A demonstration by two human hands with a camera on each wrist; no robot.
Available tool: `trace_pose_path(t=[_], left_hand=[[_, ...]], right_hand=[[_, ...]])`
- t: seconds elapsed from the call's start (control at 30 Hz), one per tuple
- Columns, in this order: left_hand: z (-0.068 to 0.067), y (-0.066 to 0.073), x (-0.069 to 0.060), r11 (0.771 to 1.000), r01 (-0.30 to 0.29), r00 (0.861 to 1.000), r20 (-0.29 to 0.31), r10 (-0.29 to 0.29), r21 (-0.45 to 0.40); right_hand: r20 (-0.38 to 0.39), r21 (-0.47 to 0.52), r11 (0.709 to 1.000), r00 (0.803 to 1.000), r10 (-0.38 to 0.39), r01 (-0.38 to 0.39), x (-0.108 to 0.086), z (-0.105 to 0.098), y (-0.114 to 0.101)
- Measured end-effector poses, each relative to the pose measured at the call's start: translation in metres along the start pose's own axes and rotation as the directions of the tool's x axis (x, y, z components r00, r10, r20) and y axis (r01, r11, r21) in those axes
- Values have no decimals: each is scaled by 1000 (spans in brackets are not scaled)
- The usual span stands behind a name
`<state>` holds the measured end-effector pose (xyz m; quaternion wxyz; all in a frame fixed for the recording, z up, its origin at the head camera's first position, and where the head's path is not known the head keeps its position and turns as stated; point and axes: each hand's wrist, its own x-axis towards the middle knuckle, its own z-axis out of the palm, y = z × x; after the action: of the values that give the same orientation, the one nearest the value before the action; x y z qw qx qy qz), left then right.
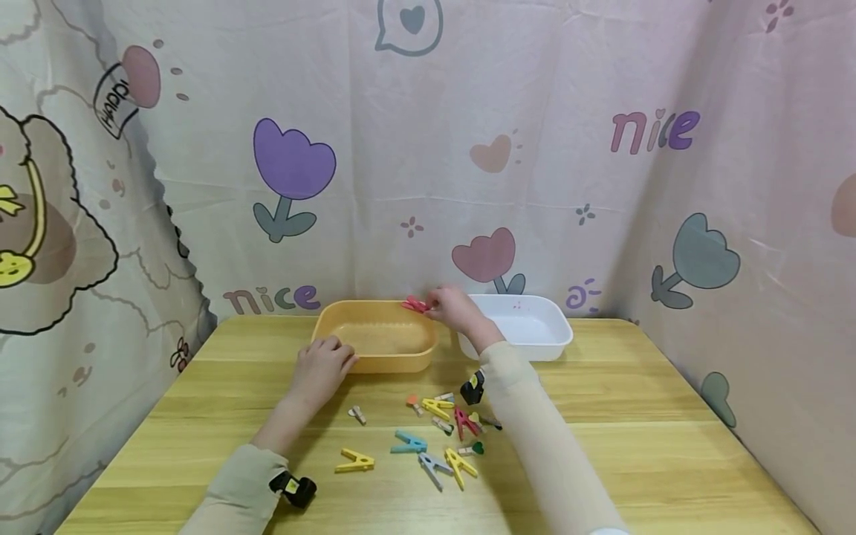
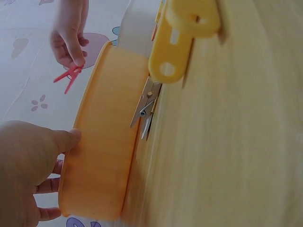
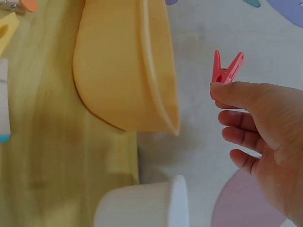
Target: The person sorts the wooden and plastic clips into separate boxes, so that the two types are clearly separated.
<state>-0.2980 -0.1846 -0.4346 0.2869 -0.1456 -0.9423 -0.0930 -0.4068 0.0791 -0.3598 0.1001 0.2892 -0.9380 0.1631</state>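
My right hand [image 1: 456, 310] pinches a red clothespin [image 3: 224, 73] between thumb and fingers, above the rear right rim of the yellow basin [image 1: 394, 363]. The clothespin's two legs point away from the fingertips. My left hand [image 1: 322, 369] grips the basin's near left rim. In the left wrist view, that hand's thumb [image 2: 66, 140] lies on the outer wall while the other fingers reach over the rim. The basin's visible floor is bare. To its right stands a white basin [image 1: 550, 351], partly hidden behind my right hand and forearm.
Several clothespins lie scattered in front of the basins, among them a yellow one [image 1: 356, 461], a blue one [image 1: 409, 443], a grey one [image 1: 433, 468] and a red one [image 1: 463, 422]. Small wooden pegs [image 1: 358, 415] lie among them. A printed curtain [image 1: 414, 148] hangs behind the wooden table [image 1: 602, 461].
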Motion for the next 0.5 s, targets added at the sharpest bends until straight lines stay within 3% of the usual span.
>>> trace_pose_path(t=[0.2, 0.33, 0.5], left_hand=[[-1, 0, -1, 1000, -4, 1000, 5, 4, 3], [0, 0, -2, 1000, -24, 999, -30, 24, -6], [0, -1, -2, 1000, -19, 1000, -23, 19, -5]], right_hand=[[14, 18, 998, 998, 64, -65, 7, 12, -1], [6, 19, 997, 998, 70, -70, 9, 15, -3], [9, 22, 997, 998, 68, -68, 11, 16, -3]])
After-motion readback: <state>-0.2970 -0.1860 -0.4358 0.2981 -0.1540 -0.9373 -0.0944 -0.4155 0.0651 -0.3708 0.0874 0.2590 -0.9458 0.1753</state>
